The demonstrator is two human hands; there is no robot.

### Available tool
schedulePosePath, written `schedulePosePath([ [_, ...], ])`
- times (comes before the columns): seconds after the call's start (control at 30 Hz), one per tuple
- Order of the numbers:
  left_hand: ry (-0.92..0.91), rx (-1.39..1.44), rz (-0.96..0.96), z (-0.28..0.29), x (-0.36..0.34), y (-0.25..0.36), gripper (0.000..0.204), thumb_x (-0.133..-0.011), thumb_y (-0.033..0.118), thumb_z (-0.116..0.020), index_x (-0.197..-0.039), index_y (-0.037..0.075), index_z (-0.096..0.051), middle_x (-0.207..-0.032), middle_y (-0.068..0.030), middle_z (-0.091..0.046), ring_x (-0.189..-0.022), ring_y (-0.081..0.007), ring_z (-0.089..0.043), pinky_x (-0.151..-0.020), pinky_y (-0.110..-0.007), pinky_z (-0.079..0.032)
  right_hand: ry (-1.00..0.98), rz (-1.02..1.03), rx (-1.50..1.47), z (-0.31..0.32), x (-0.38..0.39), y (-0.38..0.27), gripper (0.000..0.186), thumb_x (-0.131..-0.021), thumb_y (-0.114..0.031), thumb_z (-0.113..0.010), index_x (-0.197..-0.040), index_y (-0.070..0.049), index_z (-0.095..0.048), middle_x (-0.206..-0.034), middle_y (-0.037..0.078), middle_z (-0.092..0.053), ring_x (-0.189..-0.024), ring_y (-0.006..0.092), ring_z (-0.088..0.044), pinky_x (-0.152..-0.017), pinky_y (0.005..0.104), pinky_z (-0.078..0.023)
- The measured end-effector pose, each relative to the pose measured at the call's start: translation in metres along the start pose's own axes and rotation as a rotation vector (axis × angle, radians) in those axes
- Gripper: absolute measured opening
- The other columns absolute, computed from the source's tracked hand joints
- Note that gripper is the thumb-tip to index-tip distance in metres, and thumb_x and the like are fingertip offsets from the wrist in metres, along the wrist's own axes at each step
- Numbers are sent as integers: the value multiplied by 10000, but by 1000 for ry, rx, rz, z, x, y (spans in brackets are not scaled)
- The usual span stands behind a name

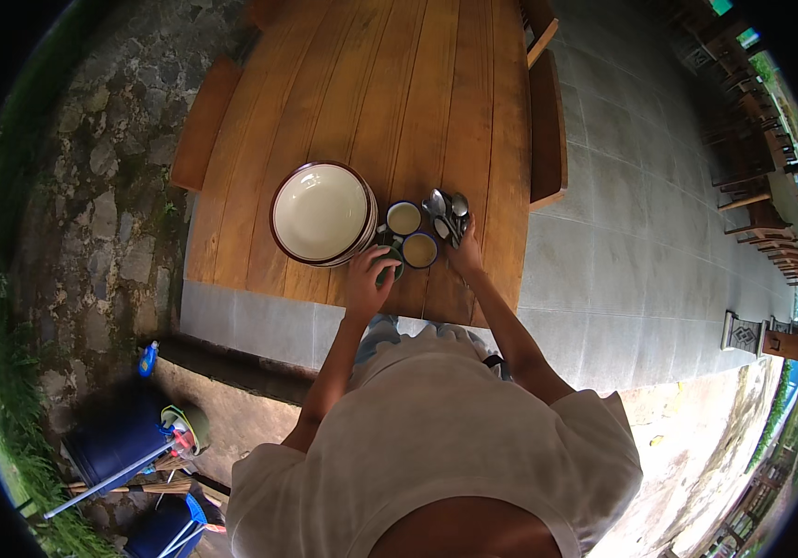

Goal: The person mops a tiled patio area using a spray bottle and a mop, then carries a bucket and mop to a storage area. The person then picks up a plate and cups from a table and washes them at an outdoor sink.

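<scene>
A stack of cream plates with brown rims (322, 213) stands near the front of the wooden table. Just right of it are two enamel mugs with dark blue rims, a far mug (403, 218) and a near mug (420, 250), both cream inside. My left hand (368, 282) is closed around a dark green cup (389, 271), right beside the near mug; its fingers cover part of the cup. My right hand (466, 255) curls against a bunch of metal spoons (445, 212) at the mugs' right, bowls pointing away from me. Its fingertips are partly hidden.
The plank table (371, 102) stretches away from me, with a wooden chair (206, 126) on its left and another chair (547, 130) on its right. Blue bins (120, 437) and brooms lie on the lower left. Grey tiles (631, 232) cover the floor at right.
</scene>
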State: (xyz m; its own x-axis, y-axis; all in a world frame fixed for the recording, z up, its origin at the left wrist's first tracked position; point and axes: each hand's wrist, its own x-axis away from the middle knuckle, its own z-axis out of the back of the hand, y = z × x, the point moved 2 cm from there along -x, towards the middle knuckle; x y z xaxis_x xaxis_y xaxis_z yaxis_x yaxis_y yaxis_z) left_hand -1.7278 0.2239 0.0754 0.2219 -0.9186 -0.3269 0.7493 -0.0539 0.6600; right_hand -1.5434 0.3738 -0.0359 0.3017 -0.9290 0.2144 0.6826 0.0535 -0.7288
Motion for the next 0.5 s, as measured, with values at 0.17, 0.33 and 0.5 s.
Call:
schedulePosePath([
  [0.17, 275, 61, 134, 35, 10, -7, 152, -721, -41, -591, -801, 85, -623, -919, -88, -598, -894, -267, -581, -761, -336, -465, -144, -53, 103, 4, -2, -1, 918, -725, -228, -621, -1386, -47, -11, -1112, 262, -518, -961, 368, -554, -863, 415, -423],
  [0.33, 519, 13, 216, 75, 16, -18, 148, -734, -60, -569, -793, 64, -625, -891, -107, -600, -826, -247, -597, -726, -319, -475, -265, -119, 141, -1, -8, 6, 859, -736, -259, -620, -1393, -70, -101, -1132, 269, -488, -933, 345, -568, -811, 387, -462],
  [0.5, 616, -34, 315, 103, 23, -43, 129, -782, -40, -537, -825, 55, -612, -922, -112, -597, -868, -258, -584, -754, -316, -457, -131, 198, 519, 0, -4, 13, 808, -745, -270, -632, -1382, -73, -176, -1252, 298, -327, -882, 363, -584, -738, 349, -508],
])
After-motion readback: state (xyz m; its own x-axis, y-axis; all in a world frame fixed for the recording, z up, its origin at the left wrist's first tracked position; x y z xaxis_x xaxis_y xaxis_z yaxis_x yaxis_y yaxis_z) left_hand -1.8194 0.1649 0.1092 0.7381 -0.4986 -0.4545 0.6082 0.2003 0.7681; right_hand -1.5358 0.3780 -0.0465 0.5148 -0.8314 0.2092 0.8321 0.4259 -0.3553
